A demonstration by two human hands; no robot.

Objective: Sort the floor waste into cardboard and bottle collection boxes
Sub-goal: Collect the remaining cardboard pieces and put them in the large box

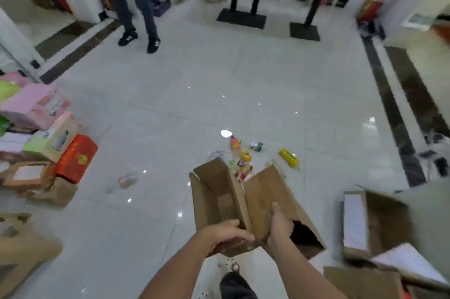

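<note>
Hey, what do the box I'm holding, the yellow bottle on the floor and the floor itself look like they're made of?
Box: brown cardboard, matte, with folded flaps and raw edges; both hands hold it.
Yellow bottle: probably plastic, glossy, though blur leaves it open.
Floor: polished pale tile, judging by the grid lines and mirror-like light spots.

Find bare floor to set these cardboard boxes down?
Free: tiles between the clear bottle and held cardboard boxes; also wide floor beyond the bottle cluster toward the table bases. Crowded: stacked boxes far left, open cartons right.
</note>
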